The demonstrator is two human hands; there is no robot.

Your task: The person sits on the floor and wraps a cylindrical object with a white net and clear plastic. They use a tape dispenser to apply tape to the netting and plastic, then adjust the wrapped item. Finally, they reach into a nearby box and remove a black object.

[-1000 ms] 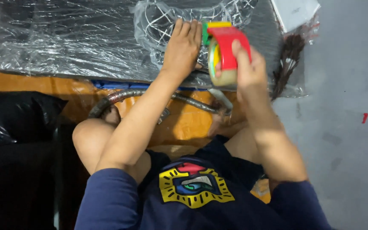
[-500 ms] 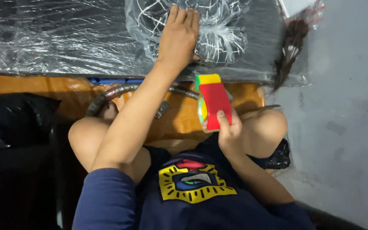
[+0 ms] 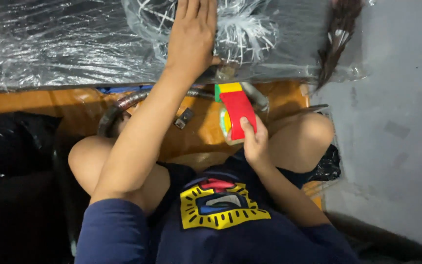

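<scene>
My left hand [image 3: 193,36] lies flat, fingers together, on a dark bundle wrapped in clear plastic film [image 3: 64,44], pressing near a white wire mesh part [image 3: 242,34] under the film. My right hand [image 3: 255,142] holds a red, yellow and green tape dispenser [image 3: 235,112] with a roll of clear tape, low down between my knees and just below the bundle's near edge.
A brown feather duster [image 3: 335,39] sticks out at the bundle's right end. A grey ribbed hose [image 3: 123,105] and a small metal clip [image 3: 184,118] lie on the orange wooden surface [image 3: 20,105]. Black plastic bag [image 3: 10,142] at left; grey floor [image 3: 396,122] at right.
My right hand has drawn the tape dispenser down off the wrapped bundle toward my lap. My left hand has stayed pressed on the film.
</scene>
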